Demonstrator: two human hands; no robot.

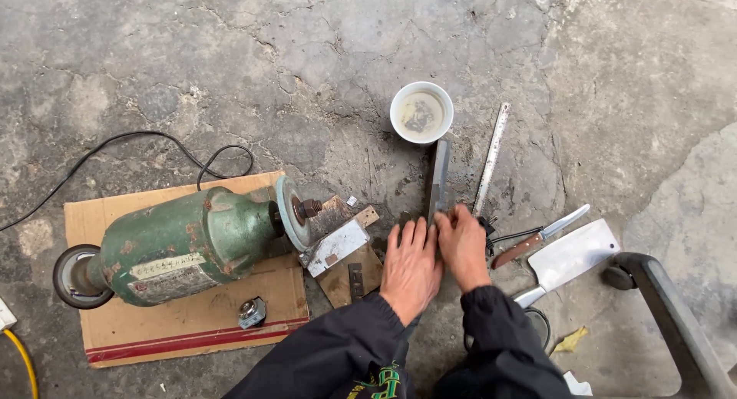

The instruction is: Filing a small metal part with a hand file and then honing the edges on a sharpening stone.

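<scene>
— Item one, nearest you: your black sleeves (361, 345). What do your hands rest on?

— Your left hand (411, 265) lies flat, fingers extended, pressing the near end of a long dark blade (438, 180) laid on the concrete floor (230, 61). Your right hand (463, 245) presses beside it, fingers curled over the same end.

— Item two, beyond the blade?

— A white cup (421, 112) of cloudy liquid at its far tip; a slim metal file (491, 159) just to the right.

— Item three, to your right?

— A wooden-handled knife (541, 236) and a cleaver (572, 255), near each other.

— Item four, left?

— A green bench grinder (184, 245) on cardboard (192, 322), black cable (115, 146) trailing behind.
</scene>
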